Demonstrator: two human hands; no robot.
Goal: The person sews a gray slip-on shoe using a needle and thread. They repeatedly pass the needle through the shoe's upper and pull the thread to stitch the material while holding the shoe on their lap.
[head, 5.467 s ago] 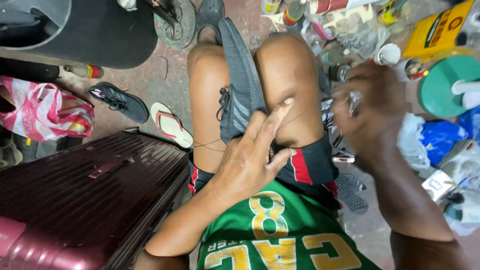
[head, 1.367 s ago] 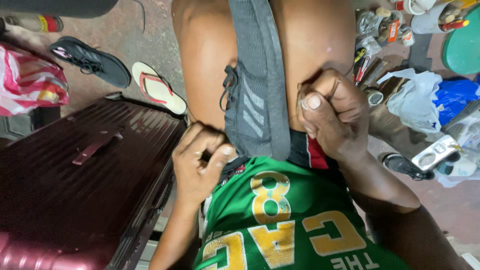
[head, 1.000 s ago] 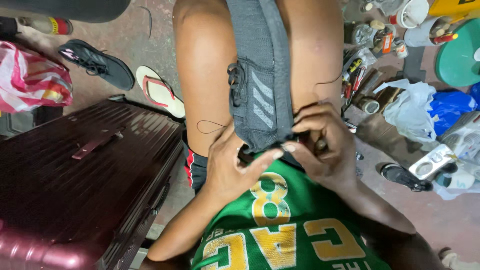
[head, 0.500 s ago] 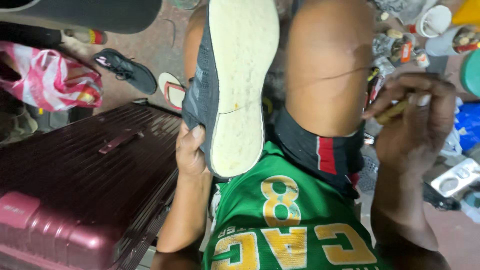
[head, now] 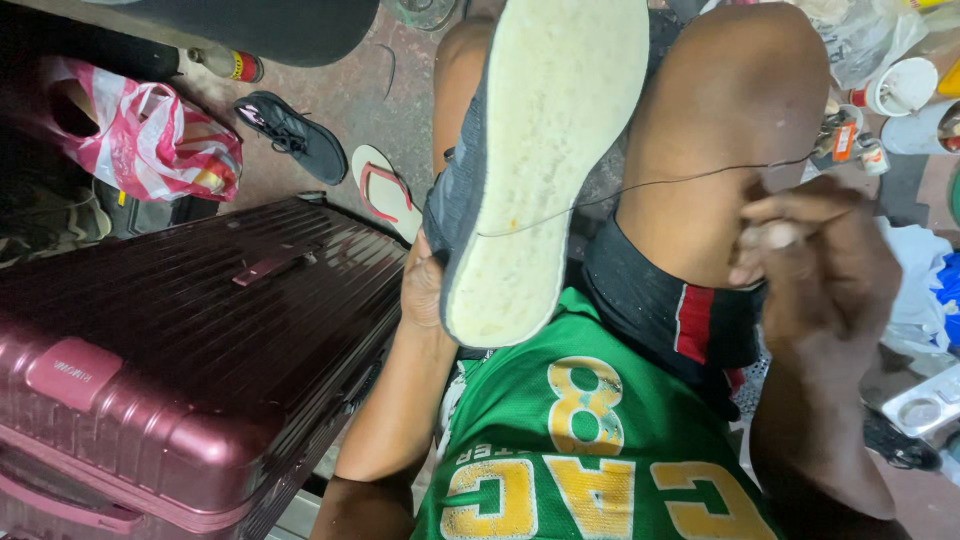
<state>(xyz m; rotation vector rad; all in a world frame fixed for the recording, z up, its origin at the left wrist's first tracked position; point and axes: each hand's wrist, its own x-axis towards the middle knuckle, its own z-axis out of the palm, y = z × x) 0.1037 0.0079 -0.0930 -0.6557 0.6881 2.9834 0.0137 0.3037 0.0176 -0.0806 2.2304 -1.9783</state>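
A grey shoe point(head: 530, 170) lies between my bare knees with its worn cream sole turned up toward me. My left hand point(head: 422, 290) grips it from behind at the heel, mostly hidden by the sole. A thin dark thread point(head: 650, 183) runs from the sole's edge across my right thigh to my right hand point(head: 810, 260). That hand is closed, pinching the thread taut at the fingertips; whether a needle is in it I cannot tell.
A maroon hard-shell suitcase point(head: 170, 350) lies at my left. Beyond it are a black sneaker point(head: 295, 135), a flip-flop point(head: 385, 190) and a pink-and-white plastic bag point(head: 150, 140). Cups, cans and bags clutter the floor on the right point(head: 900, 90).
The shoe has been turned sole-up and held by my left hand. My right hand has drawn away to the right, pulling the thread taut across my thigh.
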